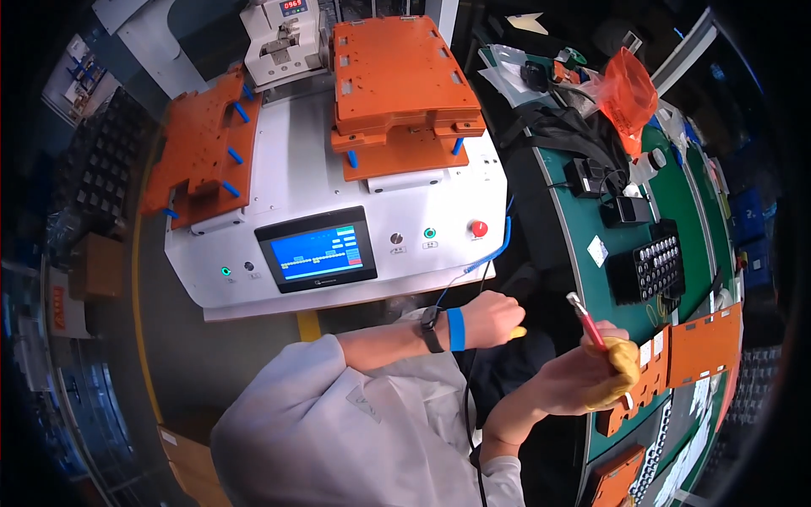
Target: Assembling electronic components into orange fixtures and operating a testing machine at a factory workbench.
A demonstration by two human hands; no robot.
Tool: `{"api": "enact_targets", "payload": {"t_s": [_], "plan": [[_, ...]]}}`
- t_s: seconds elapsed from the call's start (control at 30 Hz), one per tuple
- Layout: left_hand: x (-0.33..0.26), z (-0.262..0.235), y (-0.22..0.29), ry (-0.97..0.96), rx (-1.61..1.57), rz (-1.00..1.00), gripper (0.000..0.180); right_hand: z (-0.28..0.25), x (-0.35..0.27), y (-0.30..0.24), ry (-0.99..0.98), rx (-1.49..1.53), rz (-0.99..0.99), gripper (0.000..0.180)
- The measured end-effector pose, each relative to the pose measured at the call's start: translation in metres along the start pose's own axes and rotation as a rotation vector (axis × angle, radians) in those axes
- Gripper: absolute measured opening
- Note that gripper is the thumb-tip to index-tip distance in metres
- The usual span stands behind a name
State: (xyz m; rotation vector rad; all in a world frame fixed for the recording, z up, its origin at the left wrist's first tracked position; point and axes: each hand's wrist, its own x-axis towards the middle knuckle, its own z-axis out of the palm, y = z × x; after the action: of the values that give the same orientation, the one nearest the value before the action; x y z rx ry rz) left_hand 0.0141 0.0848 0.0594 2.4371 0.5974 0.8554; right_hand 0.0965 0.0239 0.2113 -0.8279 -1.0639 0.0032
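My left hand (494, 319) is closed in a fist in front of the white machine (456, 211), touching none of it. A bit of yellow covering shows at a fingertip; whatever the fist may hold is hidden. A watch and a blue wristband (456, 329) circle that wrist. To the right, my right hand (574, 376) is wrapped round a slim red pen-shaped tool (590, 328), whose pale tip points up and away. Yellow covering sits on this hand's fingers. Beyond the tool lies the green bench (591, 224) with an orange fixture plate (705, 345).
Orange fixture plates (401, 72) with blue pins lie on the machine, another (190, 139) at its left. A lit touchscreen (317, 251) and a red button (479, 228) face me. A black tray of round parts (655, 269) and an orange bag (627, 97) are on the bench.
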Motion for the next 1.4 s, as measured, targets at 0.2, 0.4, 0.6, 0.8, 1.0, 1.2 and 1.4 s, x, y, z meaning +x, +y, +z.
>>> {"api": "enact_targets", "payload": {"t_s": [0.2, 0.4, 0.6, 0.8, 1.0, 1.2, 1.4], "plan": [[0.010, -0.031, 0.013, -0.018, -0.220, -0.204, 0.035, -0.006, -0.003, 0.021, -0.103, -0.010, 0.314, 0.027], [-0.087, 0.113, -0.024, 0.042, -0.771, -0.180, 0.031, 0.070, -0.027, 0.045, -1.156, -0.031, 0.384, 0.025], [-0.081, 0.110, 0.008, -0.354, 0.174, -0.275, 0.037, 0.166, -0.121, 0.065, -1.228, 0.100, -0.080, 0.021], [-0.050, 0.078, 0.008, -0.611, 0.071, -0.277, 0.050, 0.257, -0.138, 0.075, -1.075, -0.329, -0.203, 0.033], [-0.060, 0.081, -0.013, -0.476, 0.006, -0.227, 0.048, 0.204, -0.166, 0.079, -1.189, -0.422, -0.257, 0.051], [-0.024, 0.042, -0.007, -0.525, -0.170, -0.241, 0.033, 0.085, -0.127, 0.053, -1.206, -0.262, -0.092, 0.066], [0.020, 0.054, 0.007, -0.570, -0.444, -0.203, 0.013, -0.085, -0.082, 0.046, -0.968, 0.100, 0.568, 0.026]]}}
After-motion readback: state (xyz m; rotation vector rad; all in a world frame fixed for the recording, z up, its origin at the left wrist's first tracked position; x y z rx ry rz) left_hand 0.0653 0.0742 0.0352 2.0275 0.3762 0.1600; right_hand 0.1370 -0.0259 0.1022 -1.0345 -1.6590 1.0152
